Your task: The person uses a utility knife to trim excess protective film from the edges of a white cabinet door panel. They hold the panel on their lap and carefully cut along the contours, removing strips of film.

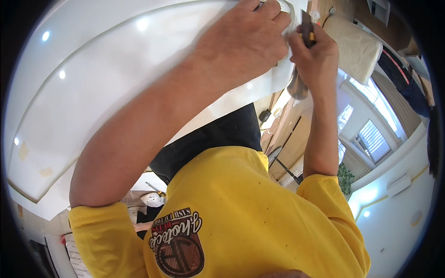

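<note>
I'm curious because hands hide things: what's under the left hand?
A white panel shows beside the left hand; whatever lies directly beneath is covered and can't be seen.

A hand could pass over the white panel [116, 60] left of the left forearm [153, 111]; the left hand [248, 39] bars its upper right; the right hand [317, 53], gripping a tool [306, 21], obstructs just beside.

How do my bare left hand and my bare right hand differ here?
Your bare left hand appears over the glossy white panel; your bare right hand is mostly past its right edge. The right hand grips a dark, slim tool; what the left hand holds is unclear. Both are gloveless.
</note>
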A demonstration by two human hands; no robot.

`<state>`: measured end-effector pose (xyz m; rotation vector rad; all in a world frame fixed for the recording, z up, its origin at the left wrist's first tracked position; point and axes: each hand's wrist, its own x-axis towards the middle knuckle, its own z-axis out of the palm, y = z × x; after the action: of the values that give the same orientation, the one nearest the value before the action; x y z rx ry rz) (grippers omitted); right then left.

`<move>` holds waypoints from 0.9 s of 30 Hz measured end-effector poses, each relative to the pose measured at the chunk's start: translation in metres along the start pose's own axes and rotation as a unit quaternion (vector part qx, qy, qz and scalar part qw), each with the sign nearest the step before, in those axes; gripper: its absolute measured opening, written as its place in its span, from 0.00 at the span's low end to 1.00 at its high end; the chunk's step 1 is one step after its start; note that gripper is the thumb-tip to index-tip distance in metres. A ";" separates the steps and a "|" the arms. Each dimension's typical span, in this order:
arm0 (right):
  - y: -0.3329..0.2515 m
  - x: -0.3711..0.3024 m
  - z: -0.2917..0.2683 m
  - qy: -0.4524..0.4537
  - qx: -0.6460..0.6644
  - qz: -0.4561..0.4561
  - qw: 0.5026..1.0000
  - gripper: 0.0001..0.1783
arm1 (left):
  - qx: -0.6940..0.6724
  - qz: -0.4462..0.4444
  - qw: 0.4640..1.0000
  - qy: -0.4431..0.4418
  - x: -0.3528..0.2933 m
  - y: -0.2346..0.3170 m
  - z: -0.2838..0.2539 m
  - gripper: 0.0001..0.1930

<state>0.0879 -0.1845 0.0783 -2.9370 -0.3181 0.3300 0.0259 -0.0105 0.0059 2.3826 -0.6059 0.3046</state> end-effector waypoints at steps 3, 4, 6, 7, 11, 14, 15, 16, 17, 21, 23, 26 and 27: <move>0.002 -0.006 -0.009 -0.024 0.078 0.106 0.991 0.14 | 0.021 -0.004 1.000 0.004 0.001 0.006 0.005 0.10; 0.010 -0.006 -0.012 -0.014 0.042 0.099 0.994 0.15 | 0.020 -0.008 1.000 0.004 0.002 0.008 0.007 0.10; 0.018 -0.009 -0.012 0.009 -0.029 0.085 0.996 0.16 | 0.013 -0.009 1.000 0.005 -0.007 0.008 0.006 0.10; 0.012 -0.013 -0.008 0.018 -0.059 0.083 0.995 0.19 | 0.009 -0.007 1.000 0.005 -0.017 0.005 0.003 0.10; -0.009 -0.005 0.007 0.056 -0.052 -0.025 0.997 0.18 | 0.004 -0.003 1.000 0.017 -0.023 -0.002 -0.005 0.10; 0.007 0.024 0.007 0.063 -0.134 -0.091 0.985 0.17 | 0.012 -0.013 1.000 0.019 0.005 -0.008 0.006 0.10; 0.003 0.022 0.010 0.060 -0.142 -0.081 0.985 0.17 | 0.014 -0.011 1.000 0.018 0.003 -0.009 0.005 0.10; 0.001 0.020 0.011 0.058 -0.150 -0.071 0.985 0.17 | 0.015 -0.009 1.000 0.017 0.001 -0.010 0.004 0.10; -0.001 0.019 0.011 0.071 -0.122 -0.081 0.987 0.16 | 0.016 -0.006 1.000 0.016 -0.001 -0.011 0.003 0.10; -0.002 0.015 -0.001 0.039 0.032 0.005 0.999 0.15 | -0.007 -0.013 1.000 0.009 -0.007 -0.009 0.003 0.10; -0.001 0.014 -0.007 -0.007 0.055 0.063 0.996 0.19 | -0.007 -0.015 1.000 0.010 -0.011 -0.009 0.001 0.10; 0.001 0.012 0.007 0.044 -0.070 -0.060 0.995 0.19 | -0.015 -0.012 0.999 0.034 -0.011 -0.009 0.009 0.11; 0.004 0.014 0.014 0.076 -0.079 -0.105 0.988 0.18 | -0.011 -0.010 0.999 0.030 -0.012 -0.009 0.009 0.11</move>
<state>0.0985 -0.1831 0.0611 -3.0212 -0.6540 0.0532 0.0206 -0.0062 -0.0096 2.3485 -0.5548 0.3565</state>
